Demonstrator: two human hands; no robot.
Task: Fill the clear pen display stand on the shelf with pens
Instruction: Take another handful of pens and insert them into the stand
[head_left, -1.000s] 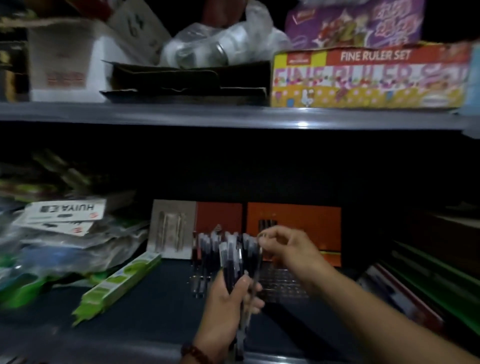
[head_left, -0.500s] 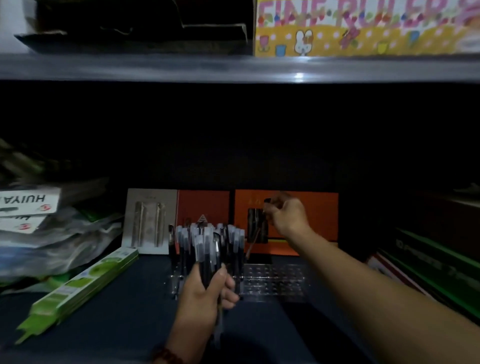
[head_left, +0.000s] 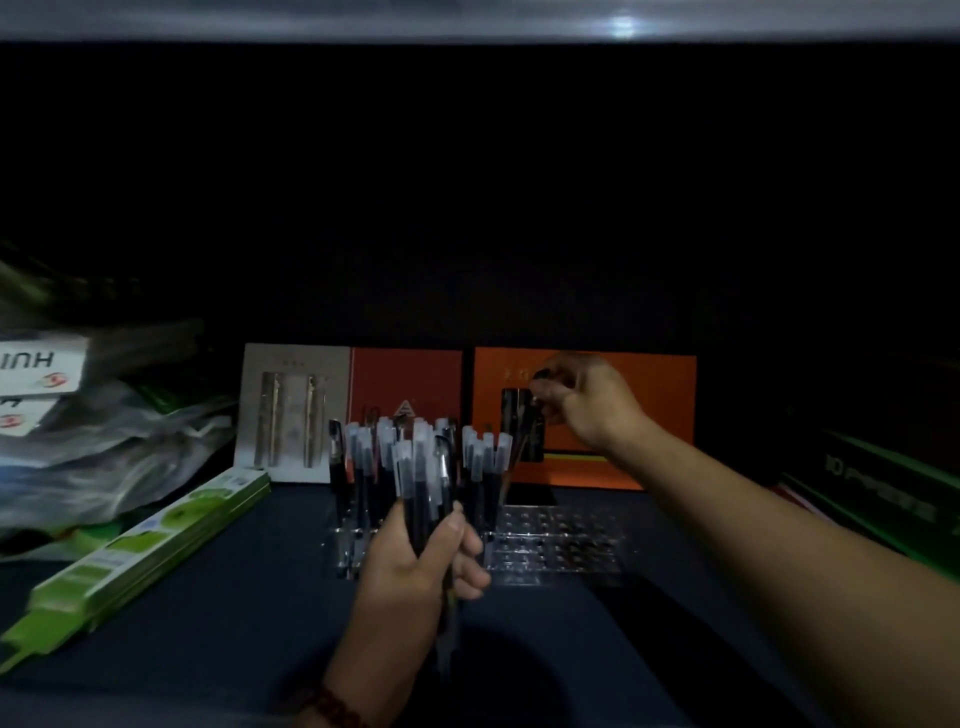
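Two hands (head_left: 415, 561) (head_left: 592, 410), one clear stand (head_left: 563, 543), two orange boxes (head_left: 408, 379) (head_left: 652, 415).

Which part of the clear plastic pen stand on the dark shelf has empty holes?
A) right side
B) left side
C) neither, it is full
A: the clear plastic pen stand shows bare holes on its right side, while capped pens crowd its left.

The left hand (head_left: 415, 566) is low and close, in the middle, with its back facing up. Its fingers (head_left: 470, 574) and thumb curl round a bunch of pens (head_left: 423, 483), which stand upright. A bead band (head_left: 332, 709) sits on that wrist. The right arm is stretched out forward from the right side. The right hand (head_left: 589, 402) is higher up and pinches the top of one pen (head_left: 518, 452), which leans a bit.
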